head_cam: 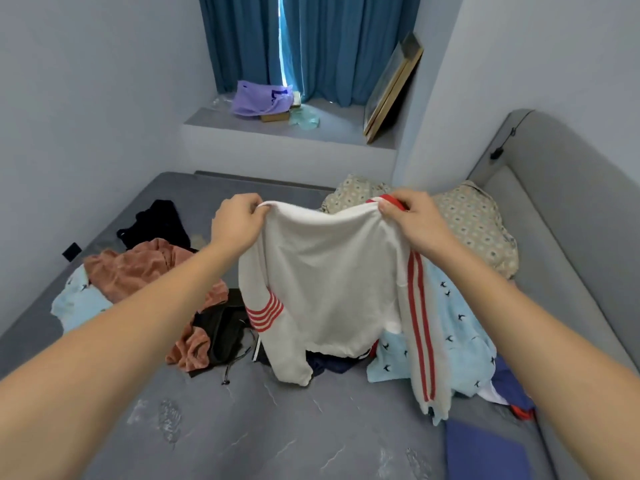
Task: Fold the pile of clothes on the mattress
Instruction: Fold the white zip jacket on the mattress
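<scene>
A white sweater with red stripes (329, 282) hangs in the air above the grey mattress (242, 427). My left hand (237, 221) pinches its top left edge and my right hand (415, 220) pinches its top right edge by a red band. The sleeves dangle down, one with red rings at the left, one with long red stripes at the right. Behind and below it lies the loose pile: a pink velvety garment (138, 271), a black garment (156, 223), a dark piece with a drawstring (225, 327), and a light blue bird-print piece (457, 327).
A patterned beige pillow (478, 223) lies against the grey padded headboard (561, 216) at the right. A blue folded item (485, 452) sits at the near right. A window ledge with a purple bag (259, 98), a leaning picture frame (391, 91) and blue curtains stands beyond the mattress.
</scene>
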Demonstrator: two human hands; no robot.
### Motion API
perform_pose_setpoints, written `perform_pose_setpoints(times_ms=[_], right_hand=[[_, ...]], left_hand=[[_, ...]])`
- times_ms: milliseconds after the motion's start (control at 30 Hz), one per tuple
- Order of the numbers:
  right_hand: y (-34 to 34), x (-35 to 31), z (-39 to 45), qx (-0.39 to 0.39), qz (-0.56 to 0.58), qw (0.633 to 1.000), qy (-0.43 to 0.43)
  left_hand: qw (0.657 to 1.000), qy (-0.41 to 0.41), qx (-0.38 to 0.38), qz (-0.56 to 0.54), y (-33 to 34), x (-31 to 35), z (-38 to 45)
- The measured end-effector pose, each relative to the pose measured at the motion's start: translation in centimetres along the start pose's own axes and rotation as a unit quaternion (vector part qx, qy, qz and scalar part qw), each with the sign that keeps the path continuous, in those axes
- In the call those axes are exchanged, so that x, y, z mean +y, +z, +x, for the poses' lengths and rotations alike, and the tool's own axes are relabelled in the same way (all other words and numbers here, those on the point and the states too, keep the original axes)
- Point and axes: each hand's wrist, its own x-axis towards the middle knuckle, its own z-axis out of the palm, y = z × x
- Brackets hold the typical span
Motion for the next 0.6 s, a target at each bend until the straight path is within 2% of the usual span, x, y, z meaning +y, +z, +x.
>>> perform_pose_setpoints(times_ms=[67,100,200,267,333,433,533,600], right_hand=[[3.2,-0.2,0.0,0.002,0.024,0.999,0.034],[4.7,-0.3,0.0,0.002,0.03,0.998,0.053],[9.1,-0.2,-0.2,0.009,0.064,0.993,0.101],[11.7,-0.5,-0.6,0.025,0.112,0.983,0.14],[13.7,-1.1,-1.1,0.041,0.156,0.97,0.182],[15.2,-2.0,-1.6,0.031,0.211,0.946,0.243],[15.6,-2.8,-1.8,-0.025,0.268,0.92,0.285],[15.6,-2.8,-1.6,-0.07,0.285,0.911,0.289]], left_hand=[[0.997,-0.027,-0.047,-0.062,1.2,-0.3,-0.2],[0.987,-0.038,-0.079,-0.131,1.7,0.0,-0.5],[0.918,-0.073,-0.202,-0.335,2.4,1.3,-2.4],[0.883,-0.039,-0.293,-0.364,3.0,1.4,-3.8],[0.872,0.005,-0.345,-0.347,3.8,0.7,-4.8],[0.898,0.039,-0.31,-0.309,4.6,-0.4,-5.7],[0.928,0.025,-0.244,-0.279,5.6,-1.0,-5.8],[0.939,0.016,-0.226,-0.259,6.0,-1.6,-5.3]])
